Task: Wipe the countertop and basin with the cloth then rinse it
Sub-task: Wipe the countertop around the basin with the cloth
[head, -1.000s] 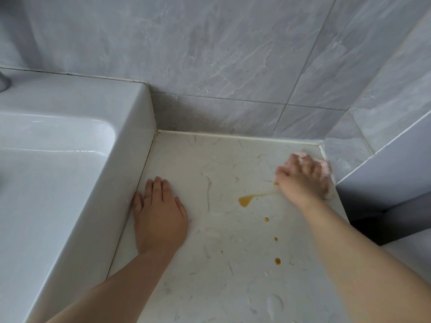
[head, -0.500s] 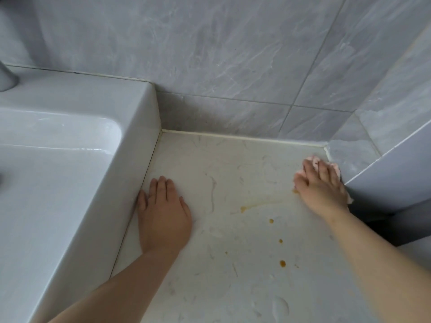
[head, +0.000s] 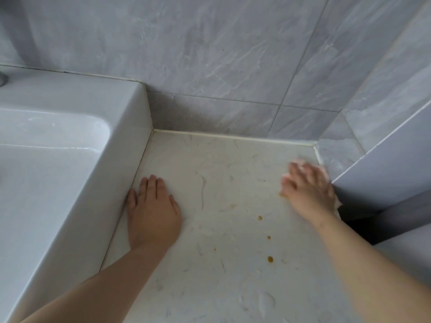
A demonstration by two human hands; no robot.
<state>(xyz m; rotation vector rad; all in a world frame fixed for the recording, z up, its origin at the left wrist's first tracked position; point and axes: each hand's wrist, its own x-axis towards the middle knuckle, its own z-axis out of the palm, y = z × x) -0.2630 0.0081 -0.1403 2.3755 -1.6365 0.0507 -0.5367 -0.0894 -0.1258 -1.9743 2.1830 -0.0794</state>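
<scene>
Cloth [head: 301, 162] soft, limp, probably wet. Right grip [head: 307, 188] spread flat, pressing it onto bench [head: 221, 264] far-right; left grip [head: 152, 212] flat, empty. Hold mid-cloth under palm.

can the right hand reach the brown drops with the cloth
Probably yes: the right hand presses the cloth on the countertop, and only bare surface lies between it and the brown drops.

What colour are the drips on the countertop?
Amber-brown drips on the off-white countertop, seen best in the head view.
</scene>
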